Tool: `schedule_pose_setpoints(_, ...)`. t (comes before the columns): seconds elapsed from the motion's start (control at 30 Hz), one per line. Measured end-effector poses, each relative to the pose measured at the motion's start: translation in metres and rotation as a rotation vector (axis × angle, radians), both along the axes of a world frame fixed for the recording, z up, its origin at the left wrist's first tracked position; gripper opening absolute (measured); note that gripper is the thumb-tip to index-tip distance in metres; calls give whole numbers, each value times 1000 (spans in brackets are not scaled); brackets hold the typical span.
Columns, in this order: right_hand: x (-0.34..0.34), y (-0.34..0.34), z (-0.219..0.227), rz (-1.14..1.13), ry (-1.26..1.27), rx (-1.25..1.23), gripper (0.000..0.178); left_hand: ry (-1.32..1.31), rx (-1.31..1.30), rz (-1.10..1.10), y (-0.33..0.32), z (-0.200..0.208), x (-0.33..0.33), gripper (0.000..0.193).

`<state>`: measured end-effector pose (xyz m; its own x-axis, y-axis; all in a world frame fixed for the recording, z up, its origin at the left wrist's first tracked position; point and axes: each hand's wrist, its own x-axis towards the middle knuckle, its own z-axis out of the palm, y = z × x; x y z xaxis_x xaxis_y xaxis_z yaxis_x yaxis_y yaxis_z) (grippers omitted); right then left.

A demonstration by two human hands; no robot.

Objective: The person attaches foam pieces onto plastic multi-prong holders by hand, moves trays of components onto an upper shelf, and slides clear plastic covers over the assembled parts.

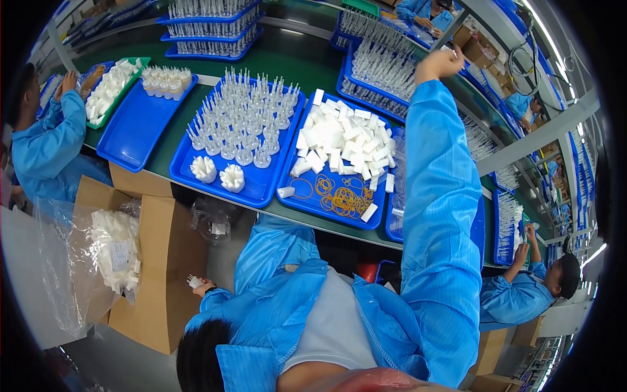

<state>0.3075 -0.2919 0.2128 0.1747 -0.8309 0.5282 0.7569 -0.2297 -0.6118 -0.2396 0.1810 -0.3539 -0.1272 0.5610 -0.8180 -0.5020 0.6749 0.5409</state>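
Observation:
My right arm is stretched far across the bench, and my right hand [441,64] is closed above the stacked blue trays. What its fingers hold, if anything, I cannot make out. Low at my left side, beside an open cardboard box [157,274], my left hand [206,287] grips a small bundle of white plastic pieces [194,281]. In front of me, a blue tray [179,171] carries rows of clear stemmed plastic parts [241,117] and two bundles of white pieces [219,175]. The tray beside it [284,179] holds loose white blocks [346,137] and tan rubber bands [343,196].
A bag of white pieces [117,251] sits in the cardboard box. Stacked trays of clear parts [212,29] stand at the back. A metal post [542,127] slants at the right. Co-workers sit at left [49,147] and right [522,294].

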Motion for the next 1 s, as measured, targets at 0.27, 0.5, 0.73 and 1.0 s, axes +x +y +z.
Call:
schedule_pose_setpoints(0.27,31,187,-64,981,538,-473,18,15,-5,8,7,-20,-33,39)
schedule_pose_setpoints(0.5,74,250,-132,1214,1152,-367,22,80,-155,-21,-1,-24,-66,42)
schedule_pose_setpoints(0.73,110,290,-180,1255,1329,-382,40,107,-187,100,-13,-72,-106,41)
schedule_pose_setpoints(1.0,122,288,-184,1422,1333,-109,44,103,-153,81,-19,-65,-83,39)
